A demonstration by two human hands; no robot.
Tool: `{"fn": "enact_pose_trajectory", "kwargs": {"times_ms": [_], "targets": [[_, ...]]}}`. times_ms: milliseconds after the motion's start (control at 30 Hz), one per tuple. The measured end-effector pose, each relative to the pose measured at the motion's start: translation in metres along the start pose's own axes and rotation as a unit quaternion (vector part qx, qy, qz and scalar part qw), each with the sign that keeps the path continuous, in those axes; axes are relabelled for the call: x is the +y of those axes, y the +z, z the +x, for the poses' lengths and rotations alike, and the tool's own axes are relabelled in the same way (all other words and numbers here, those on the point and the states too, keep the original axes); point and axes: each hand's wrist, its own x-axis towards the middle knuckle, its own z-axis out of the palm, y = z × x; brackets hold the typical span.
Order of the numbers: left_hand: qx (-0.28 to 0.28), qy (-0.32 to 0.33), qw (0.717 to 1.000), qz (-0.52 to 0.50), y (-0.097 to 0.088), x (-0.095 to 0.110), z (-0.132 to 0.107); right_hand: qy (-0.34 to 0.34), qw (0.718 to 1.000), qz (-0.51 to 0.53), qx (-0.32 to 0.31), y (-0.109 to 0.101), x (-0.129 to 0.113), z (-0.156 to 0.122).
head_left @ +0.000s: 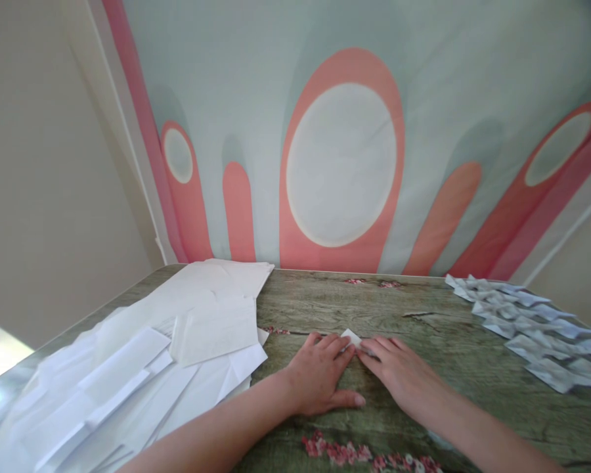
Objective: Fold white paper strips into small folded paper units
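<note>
A small folded piece of white paper lies on the wooden-patterned tabletop, mostly covered by my fingers. My left hand holds it down from the left with bent fingertips, while its thumb stretches out over the table. From the right, the fingers of my right hand are closed on the other edge of the same piece. The two hands nearly meet at the paper. Only its top corner shows clearly, so the shape of the fold is hidden.
A spread pile of white paper sheets covers the table's left side, beside my left forearm. Several folded white paper pieces lie in rows at the right edge. A teal and pink patterned backdrop stands behind the table's far edge.
</note>
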Motion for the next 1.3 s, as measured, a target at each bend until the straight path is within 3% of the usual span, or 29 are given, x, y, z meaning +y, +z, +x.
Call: {"fn": "enact_pose_trajectory", "kwargs": {"times_ms": [433,633,867,1067,1300], "targets": [[0.002,-0.003,1.000,-0.006,0.001,-0.001,-0.001,0.076,0.994,-0.034,-0.073,-0.009,0.008,-0.010],[0.001,-0.003,1.000,0.000,0.000,0.000,0.000,0.048,0.998,-0.034,-0.034,-0.005,0.000,-0.005],[0.005,0.000,1.000,0.004,-0.001,0.001,-0.001,0.002,0.999,-0.014,0.033,0.012,-0.011,0.002],[0.008,-0.008,1.000,0.002,0.000,0.001,-0.001,0.030,0.997,-0.044,0.064,0.029,-0.021,-0.004],[0.006,-0.020,1.000,-0.006,0.001,0.001,-0.002,0.035,0.995,-0.055,0.076,0.029,-0.027,-0.004]]}}
